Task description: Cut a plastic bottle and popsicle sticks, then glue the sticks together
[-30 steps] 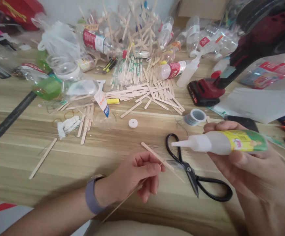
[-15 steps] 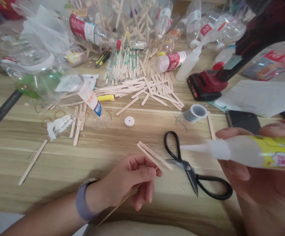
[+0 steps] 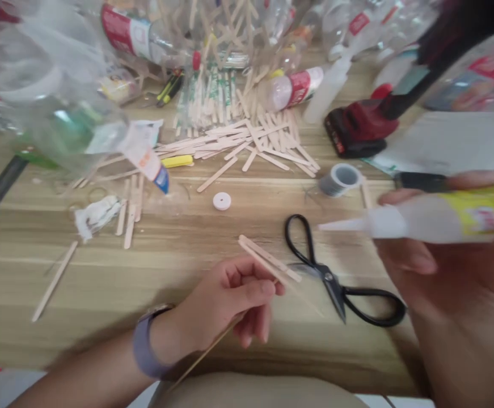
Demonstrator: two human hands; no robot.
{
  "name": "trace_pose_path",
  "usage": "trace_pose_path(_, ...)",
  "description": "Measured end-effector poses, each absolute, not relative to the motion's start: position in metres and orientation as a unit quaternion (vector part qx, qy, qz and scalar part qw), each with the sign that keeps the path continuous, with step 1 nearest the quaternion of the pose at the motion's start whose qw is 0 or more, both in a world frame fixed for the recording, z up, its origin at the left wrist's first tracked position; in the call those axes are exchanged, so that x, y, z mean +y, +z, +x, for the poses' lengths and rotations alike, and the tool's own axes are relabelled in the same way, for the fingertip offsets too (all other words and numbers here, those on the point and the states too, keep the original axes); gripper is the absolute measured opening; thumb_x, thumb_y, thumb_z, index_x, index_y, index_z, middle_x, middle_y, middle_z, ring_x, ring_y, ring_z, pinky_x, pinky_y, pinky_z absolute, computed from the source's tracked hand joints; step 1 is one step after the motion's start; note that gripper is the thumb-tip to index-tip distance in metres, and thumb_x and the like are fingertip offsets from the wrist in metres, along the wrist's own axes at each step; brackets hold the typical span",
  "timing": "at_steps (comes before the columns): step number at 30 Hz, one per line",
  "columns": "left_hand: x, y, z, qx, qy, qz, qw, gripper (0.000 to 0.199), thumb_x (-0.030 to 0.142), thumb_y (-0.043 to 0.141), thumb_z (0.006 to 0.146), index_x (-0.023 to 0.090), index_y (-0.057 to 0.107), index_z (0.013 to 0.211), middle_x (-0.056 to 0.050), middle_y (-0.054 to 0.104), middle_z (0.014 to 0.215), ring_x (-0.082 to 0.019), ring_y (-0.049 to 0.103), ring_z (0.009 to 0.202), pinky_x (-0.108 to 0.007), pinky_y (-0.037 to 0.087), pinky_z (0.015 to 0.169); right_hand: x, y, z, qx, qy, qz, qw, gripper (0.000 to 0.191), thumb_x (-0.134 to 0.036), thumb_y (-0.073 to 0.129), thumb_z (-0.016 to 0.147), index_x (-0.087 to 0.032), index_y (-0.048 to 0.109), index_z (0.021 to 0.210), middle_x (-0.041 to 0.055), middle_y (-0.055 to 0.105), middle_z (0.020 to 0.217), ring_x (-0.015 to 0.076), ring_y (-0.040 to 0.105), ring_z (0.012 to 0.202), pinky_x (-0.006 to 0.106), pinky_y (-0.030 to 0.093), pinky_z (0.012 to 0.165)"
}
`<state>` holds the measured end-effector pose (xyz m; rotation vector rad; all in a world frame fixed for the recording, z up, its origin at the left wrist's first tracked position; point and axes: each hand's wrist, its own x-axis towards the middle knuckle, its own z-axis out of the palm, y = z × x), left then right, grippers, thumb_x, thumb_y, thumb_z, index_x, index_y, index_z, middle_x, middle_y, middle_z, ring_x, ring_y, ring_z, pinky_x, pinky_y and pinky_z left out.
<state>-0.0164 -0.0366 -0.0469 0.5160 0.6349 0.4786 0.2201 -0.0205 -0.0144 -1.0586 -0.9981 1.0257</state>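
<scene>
Near the front centre, my left hand (image 3: 238,303) is closed, thumb against fingers, on a thin wooden skewer (image 3: 208,351) that slants down toward the front edge. Two flat craft sticks (image 3: 267,258) lie at its fingertips; whether both are held is hard to tell. My right hand (image 3: 446,260), at the right, is wrapped round a glue bottle (image 3: 429,218) with a yellow label. The bottle lies sideways in the air, its white nozzle pointing left. Black-handled scissors (image 3: 327,277) rest on the table between my hands.
A white disc (image 3: 222,200) and a spool (image 3: 340,179) sit beyond my hands. Farther back are piled craft sticks (image 3: 247,141), plastic bottles (image 3: 295,88) and a red-black power tool (image 3: 359,127). A large clear bottle (image 3: 68,119) stands at the left. One stick (image 3: 55,280) lies front left.
The glue bottle in my right hand has shifted slightly up in view, its nozzle now above the scissors' middle. The camera view has tilted a little. My left hand keeps its grip.
</scene>
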Motion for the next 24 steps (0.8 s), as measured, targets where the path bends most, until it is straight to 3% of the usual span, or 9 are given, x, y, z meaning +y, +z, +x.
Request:
trace_pose_path(1,-0.038,-0.046,-0.016,0.317,0.227,0.250,0.886,0.031,0.045,0.075,0.079,0.017,0.061,0.083,0.004,0.061,0.048,-0.006,0.044,0.034,-0.014,0.032,0.033,-0.018,-0.011,0.215,-0.405,0.476,-0.433,0.650,0.036,-0.057,0.086,0.061,-0.036,0.073,0.087,-0.0004,0.075,0.084,0.0095,0.040,0.033,0.028,0.029,0.032)
trace_pose_path(3,-0.039,-0.045,-0.016,0.336,0.218,0.254,0.881,0.035,0.048,0.077,0.076,0.018,0.060,0.079,0.005,0.059,0.046,-0.005,0.040,0.033,-0.013,0.029,0.032,-0.013,-0.006,0.207,-0.372,0.494,-0.418,0.666,0.039,-0.052,0.090,0.058,-0.031,0.073,0.086,0.0004,0.076,0.082,0.0090,0.047,0.037,0.024,0.034,0.035)
trace_pose_path(9,-0.044,-0.040,-0.013,0.369,0.185,0.255,0.874,0.034,0.048,0.075,0.079,0.017,0.060,0.079,0.005,0.058,0.046,-0.004,0.037,0.034,-0.013,0.027,0.035,-0.011,0.001,0.199,-0.374,0.516,-0.369,0.677,0.036,-0.049,0.083,0.071,-0.029,0.067,0.097,-0.0031,0.075,0.085,0.0070,0.055,0.047,0.018,0.046,0.046)
trace_pose_path(17,-0.036,-0.037,-0.009,0.386,0.185,0.262,0.865,0.038,0.050,0.077,0.074,0.016,0.061,0.081,0.005,0.056,0.044,-0.007,0.045,0.035,-0.015,0.030,0.033,-0.014,0.004,0.192,-0.389,0.516,-0.385,0.659,0.032,-0.046,0.088,0.064,-0.027,0.073,0.085,-0.0023,0.072,0.076,0.0097,0.051,0.036,0.021,0.041,0.031)
trace_pose_path(21,-0.034,-0.043,-0.012,0.371,0.192,0.259,0.871,0.036,0.047,0.076,0.075,0.016,0.060,0.083,0.005,0.056,0.047,-0.007,0.049,0.037,-0.015,0.033,0.034,-0.023,-0.003,0.192,-0.420,0.479,-0.420,0.646,0.031,-0.051,0.084,0.067,-0.029,0.074,0.088,0.0011,0.072,0.074,0.0154,0.057,0.045,0.023,0.037,0.027)
trace_pose_path(24,-0.035,-0.046,-0.014,0.368,0.197,0.260,0.871,0.034,0.046,0.075,0.077,0.016,0.060,0.083,0.005,0.057,0.047,-0.007,0.050,0.038,-0.014,0.034,0.034,-0.032,-0.004,0.192,-0.449,0.438,-0.460,0.628,0.033,-0.055,0.080,0.070,-0.030,0.073,0.089,0.0037,0.070,0.076,0.0195,0.062,0.057,0.026,0.045,0.035)
